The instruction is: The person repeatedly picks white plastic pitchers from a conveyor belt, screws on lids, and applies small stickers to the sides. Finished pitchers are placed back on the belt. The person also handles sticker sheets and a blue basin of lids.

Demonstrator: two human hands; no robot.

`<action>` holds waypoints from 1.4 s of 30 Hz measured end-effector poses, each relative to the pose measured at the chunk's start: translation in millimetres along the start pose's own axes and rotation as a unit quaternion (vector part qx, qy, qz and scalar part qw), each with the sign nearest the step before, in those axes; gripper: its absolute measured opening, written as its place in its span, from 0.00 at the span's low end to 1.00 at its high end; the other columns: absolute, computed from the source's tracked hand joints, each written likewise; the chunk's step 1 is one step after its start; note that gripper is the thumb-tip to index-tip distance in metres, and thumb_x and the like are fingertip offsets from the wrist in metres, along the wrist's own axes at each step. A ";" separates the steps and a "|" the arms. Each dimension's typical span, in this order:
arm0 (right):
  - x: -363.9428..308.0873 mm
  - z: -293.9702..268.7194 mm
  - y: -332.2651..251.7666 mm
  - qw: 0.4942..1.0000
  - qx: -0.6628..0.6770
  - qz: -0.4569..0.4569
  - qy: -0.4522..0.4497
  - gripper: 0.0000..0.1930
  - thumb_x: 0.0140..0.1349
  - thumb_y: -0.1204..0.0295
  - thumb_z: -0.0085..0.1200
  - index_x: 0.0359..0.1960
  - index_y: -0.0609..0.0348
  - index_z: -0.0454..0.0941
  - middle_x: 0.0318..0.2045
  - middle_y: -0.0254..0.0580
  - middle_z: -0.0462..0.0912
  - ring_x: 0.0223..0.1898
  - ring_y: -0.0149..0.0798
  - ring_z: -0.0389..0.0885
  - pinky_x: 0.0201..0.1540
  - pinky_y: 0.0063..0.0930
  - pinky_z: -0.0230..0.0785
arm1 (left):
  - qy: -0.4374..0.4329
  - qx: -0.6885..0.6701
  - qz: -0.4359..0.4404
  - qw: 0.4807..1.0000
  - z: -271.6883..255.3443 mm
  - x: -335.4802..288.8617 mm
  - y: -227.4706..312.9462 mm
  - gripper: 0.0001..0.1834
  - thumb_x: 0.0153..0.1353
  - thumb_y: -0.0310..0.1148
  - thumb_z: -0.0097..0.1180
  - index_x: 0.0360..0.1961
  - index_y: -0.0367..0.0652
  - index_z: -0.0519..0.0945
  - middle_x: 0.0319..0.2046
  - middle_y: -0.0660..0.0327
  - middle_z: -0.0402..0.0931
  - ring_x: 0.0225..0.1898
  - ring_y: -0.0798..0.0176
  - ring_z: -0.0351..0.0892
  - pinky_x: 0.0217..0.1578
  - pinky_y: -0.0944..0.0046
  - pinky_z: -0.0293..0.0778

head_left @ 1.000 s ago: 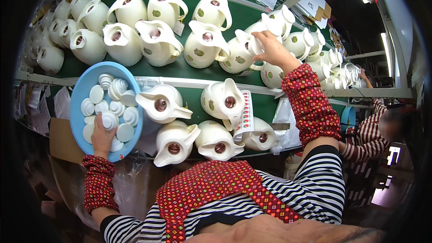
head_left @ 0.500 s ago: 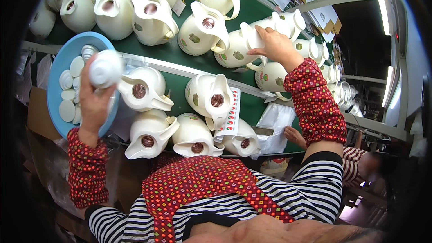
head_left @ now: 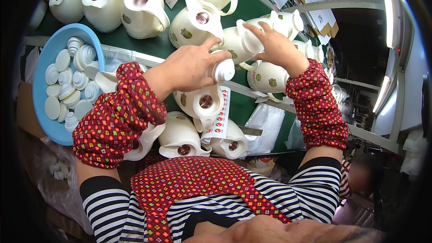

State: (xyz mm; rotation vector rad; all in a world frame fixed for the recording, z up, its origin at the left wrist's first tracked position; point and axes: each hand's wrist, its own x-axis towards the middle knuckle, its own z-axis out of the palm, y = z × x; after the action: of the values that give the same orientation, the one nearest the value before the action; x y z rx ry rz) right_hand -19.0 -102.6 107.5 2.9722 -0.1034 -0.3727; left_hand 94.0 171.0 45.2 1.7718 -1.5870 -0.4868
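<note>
My left hand (head_left: 186,65) grips a white plastic stopper (head_left: 223,70) with a stepped underside, above the middle of the bench. Farther right, my right hand (head_left: 281,49) has its thumb and fingers around the rim of a cream vacuum jug (head_left: 234,42) that is tilted with its mouth toward that hand. Beneath the left hand stands another cream jug (head_left: 206,101), with a shiny coppery inside showing through its opening. A light blue basin (head_left: 40,108) at the left holds several white stoppers (head_left: 81,80) and round discs.
Rows of cream jugs (head_left: 102,9) fill the far side of the green bench (head_left: 243,103). A metal rail (head_left: 252,91) crosses it. A sticker sheet (head_left: 220,117) and clear plastic bags (head_left: 267,128) lie near the front edge. Cardboard (head_left: 321,18) is stacked at the far right.
My left hand has carried the stopper from over the basin rightward to the middle of the bench, near the tilted jug. My right hand stays at that jug's rim.
</note>
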 end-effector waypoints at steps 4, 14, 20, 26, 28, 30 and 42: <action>14.0 5.2 0.5 0.981 0.016 0.125 -0.150 0.39 0.57 0.61 0.73 0.70 0.51 0.70 0.53 0.64 0.81 0.51 0.60 0.86 0.54 0.47 0.80 | -0.008 -0.039 -0.015 0.999 1.6 8.3 -8.6 0.35 0.53 0.40 0.74 0.64 0.57 0.77 0.67 0.46 0.68 0.51 0.37 0.84 0.55 0.46 0.80; -5.9 -0.1 6.4 0.991 0.049 0.038 -0.115 0.40 0.61 0.58 0.70 0.72 0.55 0.65 0.46 0.64 0.85 0.48 0.61 0.87 0.53 0.47 0.80 | 0.026 -0.085 -0.053 0.995 0.9 -4.6 -19.6 0.38 0.52 0.35 0.75 0.66 0.51 0.75 0.70 0.49 0.65 0.59 0.36 0.79 0.59 0.46 0.77; 4.1 34.3 -15.4 0.981 -0.002 0.190 -0.047 0.45 0.67 0.33 0.52 0.51 0.78 0.73 0.29 0.61 0.87 0.32 0.60 0.89 0.39 0.47 0.83 | 0.057 -0.119 -0.039 0.990 4.8 -3.7 -14.3 0.38 0.53 0.35 0.74 0.66 0.47 0.74 0.66 0.48 0.71 0.58 0.38 0.80 0.59 0.48 0.77; 16.8 9.1 -33.4 0.980 0.018 0.197 -0.032 0.42 0.73 0.35 0.44 0.51 0.74 0.77 0.32 0.61 0.88 0.36 0.58 0.90 0.38 0.46 0.82 | 0.110 -0.237 -0.072 0.962 9.7 -2.5 -5.4 0.38 0.56 0.34 0.74 0.68 0.43 0.73 0.61 0.49 0.78 0.59 0.46 0.82 0.62 0.54 0.75; 15.9 -3.1 -50.6 0.974 0.156 0.127 0.104 0.40 0.74 0.35 0.42 0.50 0.69 0.80 0.34 0.60 0.88 0.37 0.57 0.90 0.36 0.44 0.83 | 0.164 -0.252 -0.036 0.953 15.0 -7.2 -8.3 0.39 0.55 0.37 0.76 0.68 0.49 0.74 0.65 0.46 0.71 0.65 0.45 0.76 0.63 0.52 0.74; 9.5 -18.5 -65.6 0.776 0.599 0.123 -0.156 0.36 0.80 0.39 0.30 0.59 0.63 0.76 0.40 0.55 0.87 0.32 0.45 0.88 0.29 0.33 0.80 | 0.212 -0.261 -0.026 0.942 16.7 -11.1 -4.7 0.40 0.54 0.42 0.77 0.68 0.56 0.75 0.67 0.42 0.67 0.67 0.39 0.73 0.63 0.48 0.74; 46.4 -2.6 -77.2 0.836 0.547 -0.021 0.042 0.35 0.79 0.48 0.41 0.78 0.58 0.58 0.61 0.53 0.76 0.56 0.53 0.75 0.60 0.42 0.67 | 0.201 -0.589 -0.309 0.719 13.6 -39.7 -8.5 0.34 0.71 0.44 0.63 0.72 0.41 0.67 0.54 0.49 0.81 0.43 0.64 0.86 0.44 0.65 0.83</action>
State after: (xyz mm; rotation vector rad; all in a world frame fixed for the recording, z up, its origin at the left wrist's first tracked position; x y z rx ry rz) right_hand 30.4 -30.0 87.1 4.1284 -0.3450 -0.2120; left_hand 83.7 206.2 23.0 1.1348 -0.1069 -1.0309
